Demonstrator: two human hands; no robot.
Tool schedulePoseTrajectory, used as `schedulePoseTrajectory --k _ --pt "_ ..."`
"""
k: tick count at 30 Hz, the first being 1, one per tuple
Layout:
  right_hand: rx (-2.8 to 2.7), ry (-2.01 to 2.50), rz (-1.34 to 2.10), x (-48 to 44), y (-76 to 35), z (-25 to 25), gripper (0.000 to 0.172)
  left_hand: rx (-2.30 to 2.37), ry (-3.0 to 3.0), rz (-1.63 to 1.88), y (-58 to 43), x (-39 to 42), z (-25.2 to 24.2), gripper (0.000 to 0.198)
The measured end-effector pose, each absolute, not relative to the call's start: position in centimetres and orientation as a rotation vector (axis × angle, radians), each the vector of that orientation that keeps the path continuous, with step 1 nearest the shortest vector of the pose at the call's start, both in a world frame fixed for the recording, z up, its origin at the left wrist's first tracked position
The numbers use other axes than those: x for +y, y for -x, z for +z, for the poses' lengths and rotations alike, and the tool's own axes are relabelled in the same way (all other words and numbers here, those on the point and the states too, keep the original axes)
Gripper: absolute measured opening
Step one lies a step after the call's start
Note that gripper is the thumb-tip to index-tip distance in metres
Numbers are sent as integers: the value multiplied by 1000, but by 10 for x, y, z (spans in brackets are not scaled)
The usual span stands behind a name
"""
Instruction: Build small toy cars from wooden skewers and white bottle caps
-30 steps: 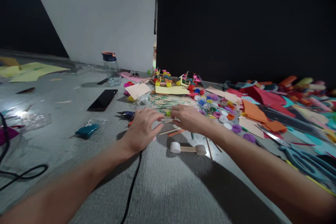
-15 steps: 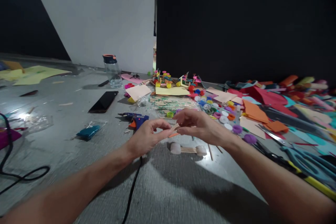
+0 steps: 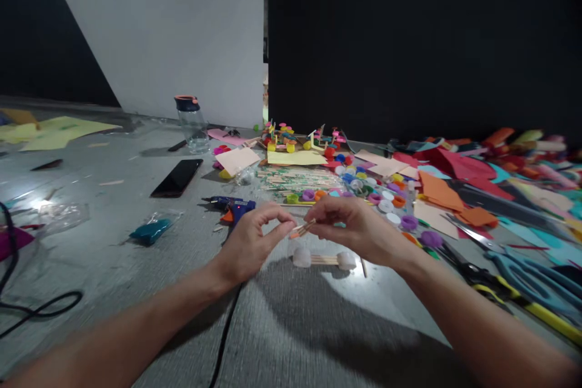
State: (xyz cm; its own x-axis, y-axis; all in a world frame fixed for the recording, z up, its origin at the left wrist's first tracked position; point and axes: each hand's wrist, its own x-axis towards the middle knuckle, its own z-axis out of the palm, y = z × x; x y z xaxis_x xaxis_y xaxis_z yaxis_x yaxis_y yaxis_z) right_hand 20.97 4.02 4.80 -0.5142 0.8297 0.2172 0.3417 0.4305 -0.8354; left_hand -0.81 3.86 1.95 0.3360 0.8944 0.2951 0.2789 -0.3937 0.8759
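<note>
Small wooden sticks [image 3: 309, 226] span the gap between my two hands, above the table. My left hand [image 3: 250, 242] pinches their left end with thumb and forefinger. From the other side my right hand [image 3: 359, 227] grips them, and its fingers hide part of the sticks. A bit of orange shows at the left fingertips; whether it is held or lies behind cannot be made out. Just below the hands lies a piece made of several parallel sticks [image 3: 324, 259] with a whitish round cap [image 3: 301, 257] at each end. A blue glue gun [image 3: 239, 205] rests beyond my left hand.
A phone [image 3: 177, 177], a bottle [image 3: 191, 127] and a blue packet [image 3: 152, 230] stand or lie left. Bagged sticks [image 3: 297, 180], coloured caps [image 3: 386, 206] and paper are behind. Scissors [image 3: 522, 273] lie right, near my forearm. A black cord [image 3: 227, 327] runs toward me.
The sticks between my hands have tilted and show more clearly. My right hand has shifted slightly down. The whole view has moved a little; the capped piece stays on the table.
</note>
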Motion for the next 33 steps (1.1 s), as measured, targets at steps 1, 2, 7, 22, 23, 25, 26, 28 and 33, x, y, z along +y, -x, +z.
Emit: schedulePoseTrajectory --k 1,2,7,22,23,25,26,28,33 --pt "-2076 987 968 38 -209 50 11 1036 -1869 1091 9 37 21 14" --pt "-2095 988 937 36 -208 52 9 1035 -1874 1120 9 36 22 15" --pt "-2162 976 804 30 -203 58 7 971 -1843 1060 10 31 28 8" --pt "-2131 1061 671 25 -198 59 12 885 -1975 1101 9 30 21 6" --pt "-2134 1067 662 24 -198 59 13 893 -2025 1128 9 29 21 11" --pt "-2138 1071 644 23 -197 59 14 911 -2110 1177 10 28 21 19" --pt "-2140 1070 635 22 -197 59 15 916 -2130 1188 11 28 22 21" --pt "-2145 1070 621 21 -196 60 16 913 -2130 1184 11 28 24 18" --pt "-2157 1073 596 18 -193 60 15 858 -1993 1125 11 29 27 8"
